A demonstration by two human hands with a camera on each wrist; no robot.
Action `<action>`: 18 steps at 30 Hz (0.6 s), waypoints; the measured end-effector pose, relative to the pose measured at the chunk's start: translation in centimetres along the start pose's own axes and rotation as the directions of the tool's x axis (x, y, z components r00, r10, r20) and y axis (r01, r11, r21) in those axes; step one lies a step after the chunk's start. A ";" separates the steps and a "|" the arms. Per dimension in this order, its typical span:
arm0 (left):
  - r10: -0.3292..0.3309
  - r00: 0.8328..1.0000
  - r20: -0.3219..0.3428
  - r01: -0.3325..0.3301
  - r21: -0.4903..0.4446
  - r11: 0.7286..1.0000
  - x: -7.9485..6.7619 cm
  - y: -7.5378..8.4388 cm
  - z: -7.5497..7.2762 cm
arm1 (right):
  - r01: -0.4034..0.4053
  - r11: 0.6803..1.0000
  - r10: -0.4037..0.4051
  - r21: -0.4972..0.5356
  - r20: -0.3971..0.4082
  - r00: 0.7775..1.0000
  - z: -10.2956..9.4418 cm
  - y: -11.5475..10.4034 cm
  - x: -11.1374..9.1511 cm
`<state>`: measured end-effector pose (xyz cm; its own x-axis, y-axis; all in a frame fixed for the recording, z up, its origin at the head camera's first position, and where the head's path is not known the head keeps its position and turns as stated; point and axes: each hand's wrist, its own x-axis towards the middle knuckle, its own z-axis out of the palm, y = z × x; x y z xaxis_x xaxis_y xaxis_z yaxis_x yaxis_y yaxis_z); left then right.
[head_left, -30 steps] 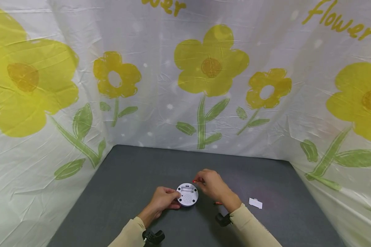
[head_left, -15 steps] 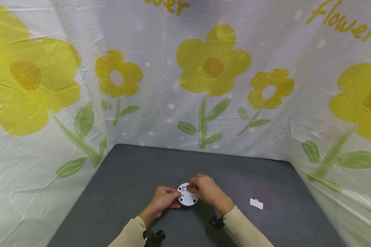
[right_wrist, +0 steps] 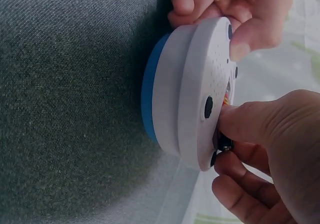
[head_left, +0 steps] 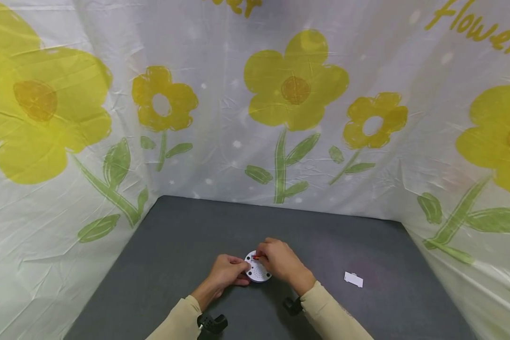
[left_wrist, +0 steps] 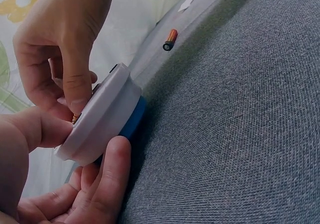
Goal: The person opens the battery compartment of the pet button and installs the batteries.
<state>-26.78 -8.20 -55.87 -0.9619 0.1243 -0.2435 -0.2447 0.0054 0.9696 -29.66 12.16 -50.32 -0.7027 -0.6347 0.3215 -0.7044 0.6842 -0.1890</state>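
Nearest the person, on that side of the round device (head_left: 259, 274), are two pale sleeves (head_left: 333, 309), one to its left and one to its right, each with a black wrist camera (head_left: 213, 324) near the cuff. The left hand (head_left: 225, 271) holds the round device by its left edge, the thumb on the upper face and the fingers curled against the side and beneath. The device sits on a dark grey surface (head_left: 212, 222), its blue band (right_wrist: 151, 89) toward the fabric and its white face up, with black feet (right_wrist: 208, 107) and a patch of small holes (right_wrist: 212, 66); whether it rests fully flat I cannot tell.

The right hand (head_left: 280, 259) comes over the device's right side and pinches a red-and-black battery (right_wrist: 226, 143) at the compartment (right_wrist: 229, 86) in the far part of its face. How deeply this battery is seated is hidden by the fingers.

To the right of the device, apart from it, an orange-and-black loose battery (left_wrist: 170, 40) lies on the surface, seen from the left wrist. Farther right of the device lies a small white cover (head_left: 354, 279). Well beyond the device hangs a white sheet (head_left: 221, 141) printed with yellow flowers (head_left: 295, 89).
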 end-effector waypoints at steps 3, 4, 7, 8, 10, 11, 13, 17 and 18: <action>0.005 1.000 0.002 -0.005 0.001 1.000 0.0 0.0 0.0 | 0.002 1.000 -0.002 0.006 0.007 1.000 0.0 -0.1 0.1; 0.007 1.000 0.002 -0.007 0.004 1.000 -0.1 0.1 0.0 | -0.001 1.000 0.001 0.012 0.013 1.000 -0.1 -0.1 0.1; 0.012 1.000 0.000 -0.012 0.012 1.000 -0.2 0.1 0.0 | -0.012 0.999 0.011 0.039 0.027 1.000 -0.4 0.2 0.1; 0.014 1.000 0.000 -0.014 0.014 1.000 -0.2 0.1 0.1 | -0.012 0.999 0.011 0.051 0.028 1.000 -0.6 0.3 0.1; 0.018 1.000 -0.001 -0.018 0.018 1.000 -0.3 0.2 0.1 | -0.020 0.998 0.018 0.062 0.029 0.999 -1.0 0.6 0.1; 0.019 1.000 0.000 -0.019 0.017 1.000 -0.3 0.2 0.1 | -0.024 0.997 0.022 0.071 0.028 0.999 -1.2 0.8 0.1; 0.020 1.000 0.000 -0.020 0.015 1.000 -0.4 0.2 0.1 | -0.034 0.996 0.032 0.083 0.033 0.999 -1.7 1.2 0.2; 0.016 1.000 -0.001 -0.016 0.013 1.000 -0.3 0.2 0.1 | -0.074 0.991 0.066 0.112 0.075 0.995 -2.8 2.0 0.2; 0.015 1.000 -0.001 -0.015 0.013 1.000 -0.2 0.1 0.1 | -0.085 0.989 0.074 0.123 0.092 0.993 -3.0 2.2 0.2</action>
<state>-26.60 -8.12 -55.71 -0.9655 0.1238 -0.2290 -0.2288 0.0164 0.9733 -31.04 14.66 -47.91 -0.7590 -0.6129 0.2199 -0.6492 0.6863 -0.3279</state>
